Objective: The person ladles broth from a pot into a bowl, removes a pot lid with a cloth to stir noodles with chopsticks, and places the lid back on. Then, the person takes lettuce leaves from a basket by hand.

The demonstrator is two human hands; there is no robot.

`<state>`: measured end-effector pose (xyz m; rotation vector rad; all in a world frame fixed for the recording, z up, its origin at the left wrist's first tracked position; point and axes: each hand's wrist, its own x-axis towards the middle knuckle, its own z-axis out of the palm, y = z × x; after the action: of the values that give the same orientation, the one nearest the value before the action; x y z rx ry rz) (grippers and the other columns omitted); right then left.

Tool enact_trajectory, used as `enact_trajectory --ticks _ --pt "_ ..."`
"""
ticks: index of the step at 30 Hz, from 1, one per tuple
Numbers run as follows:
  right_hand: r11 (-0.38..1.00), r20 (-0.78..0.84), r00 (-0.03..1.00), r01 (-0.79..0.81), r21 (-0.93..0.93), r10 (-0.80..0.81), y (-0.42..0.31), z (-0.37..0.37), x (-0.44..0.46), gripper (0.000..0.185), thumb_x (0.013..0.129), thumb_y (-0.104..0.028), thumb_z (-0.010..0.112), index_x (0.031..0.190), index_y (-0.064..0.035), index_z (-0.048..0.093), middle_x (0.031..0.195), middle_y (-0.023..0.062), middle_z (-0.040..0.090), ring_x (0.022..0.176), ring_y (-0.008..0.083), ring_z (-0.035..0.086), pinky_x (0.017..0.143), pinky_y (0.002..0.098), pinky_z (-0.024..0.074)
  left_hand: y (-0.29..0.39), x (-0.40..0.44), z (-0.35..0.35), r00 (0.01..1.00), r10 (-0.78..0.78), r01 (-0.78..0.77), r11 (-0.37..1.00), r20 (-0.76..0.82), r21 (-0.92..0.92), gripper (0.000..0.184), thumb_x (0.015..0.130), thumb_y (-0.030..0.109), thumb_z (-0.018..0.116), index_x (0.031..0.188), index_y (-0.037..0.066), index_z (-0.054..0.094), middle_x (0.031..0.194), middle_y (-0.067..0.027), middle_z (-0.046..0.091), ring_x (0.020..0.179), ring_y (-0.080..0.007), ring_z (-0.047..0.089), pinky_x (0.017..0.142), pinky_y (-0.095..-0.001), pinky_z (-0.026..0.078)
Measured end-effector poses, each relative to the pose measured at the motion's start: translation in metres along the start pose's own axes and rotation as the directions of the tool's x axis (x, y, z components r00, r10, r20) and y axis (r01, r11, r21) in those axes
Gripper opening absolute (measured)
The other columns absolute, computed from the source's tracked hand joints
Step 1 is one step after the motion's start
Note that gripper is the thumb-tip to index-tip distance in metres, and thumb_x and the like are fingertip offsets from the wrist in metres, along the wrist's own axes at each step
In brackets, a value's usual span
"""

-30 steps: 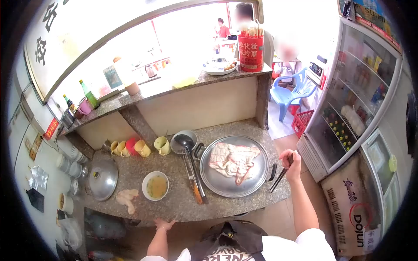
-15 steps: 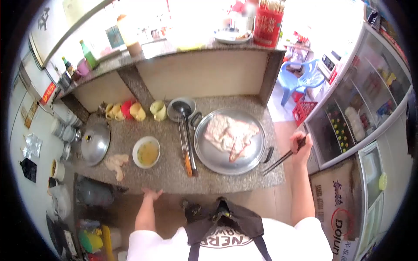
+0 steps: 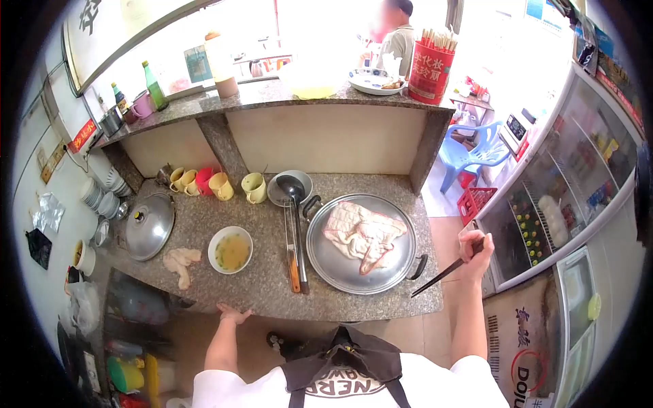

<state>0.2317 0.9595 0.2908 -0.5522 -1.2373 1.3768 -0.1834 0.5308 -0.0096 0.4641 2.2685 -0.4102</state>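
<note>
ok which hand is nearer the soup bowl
Left: the left hand is at the counter edge, just below the soup bowl; the right hand is beyond the pan's right side.

Speckled stone counter (image 3: 354, 311), shiny metal tray (image 3: 326, 262), matt dark apron (image 3: 306, 370).

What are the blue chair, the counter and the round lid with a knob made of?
The blue chair looks like smooth plastic: even colour, slotted back. The counter seems to be polished stone, maybe granite, with grey speckles. The round lid looks like shiny metal, aluminium or steel, because it's silvery.
</note>
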Motion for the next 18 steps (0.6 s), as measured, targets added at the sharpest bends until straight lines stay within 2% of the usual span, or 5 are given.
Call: enact_trajectory --ticks 5,9,12,14,18 --pt "0.997 -0.069 0.996 -0.051 -0.053 0.047 0.003 0.000 -0.012 0.054 0.086 -0.050 0.031 0.063 -0.0052 0.051 0.045 -0.0060 0.026 0.039 0.0042 0.019 0.038 0.0217 0.0118 0.004 -0.004 -0.011 0.994 0.035 -0.050 0.987 0.103 0.151 0.102 0.072 0.076 0.016 0.127 -0.008 0.026 0.135 -0.0326 -0.004 0.124 -0.0480 -0.013 0.097 -0.0565 -0.008" --pt "0.997 -0.069 0.997 -0.026 -0.074 0.021 0.005 -0.002 -0.018 0.056 0.085 -0.053 0.032 0.063 -0.0054 0.051 0.046 -0.0068 0.025 0.039 0.0036 0.019 0.039 0.0218 0.0111 0.007 -0.012 -0.017 0.994 0.033 -0.052 0.983 0.108 0.174 0.103 0.071 0.076 0.014 0.127 -0.009 0.027 0.135 -0.0326 -0.005 0.124 -0.0479 -0.013 0.098 -0.0550 -0.008" --pt "0.996 -0.087 0.996 -0.028 -0.088 0.020 0.002 -0.002 -0.020 0.056 0.084 -0.053 0.031 0.063 -0.0053 0.051 0.046 -0.0066 0.025 0.039 0.0037 0.019 0.039 0.0219 0.0113 0.010 -0.016 -0.022 0.997 0.028 -0.038 0.990 0.074 0.136 0.100 0.072 0.076 0.015 0.129 -0.006 0.026 0.135 -0.0324 -0.005 0.124 -0.0476 -0.012 0.099 -0.0532 -0.007" --pt "0.996 -0.103 0.995 -0.025 -0.089 0.015 0.001 -0.002 -0.020 0.055 0.085 -0.052 0.031 0.063 -0.0050 0.051 0.046 -0.0062 0.025 0.039 0.0038 0.019 0.038 0.0219 0.0117 0.007 -0.002 -0.018 0.985 0.003 -0.033 0.984 0.171 0.176 0.095 0.073 0.075 0.017 0.132 0.001 0.022 0.135 -0.0323 -0.006 0.124 -0.0468 -0.012 0.100 -0.0525 -0.006" --pt "0.999 -0.062 0.998 -0.027 -0.037 0.025 0.002 -0.006 -0.019 0.054 0.085 -0.050 0.030 0.063 -0.0048 0.051 0.045 -0.0058 0.026 0.039 0.0040 0.019 0.038 0.0219 0.0121 0.004 0.009 -0.013 0.981 0.002 -0.043 0.978 0.196 0.203 0.091 0.074 0.074 0.019 0.134 0.006 0.020 0.135 -0.0323 -0.006 0.124 -0.0471 -0.013 0.100 -0.0530 -0.004"
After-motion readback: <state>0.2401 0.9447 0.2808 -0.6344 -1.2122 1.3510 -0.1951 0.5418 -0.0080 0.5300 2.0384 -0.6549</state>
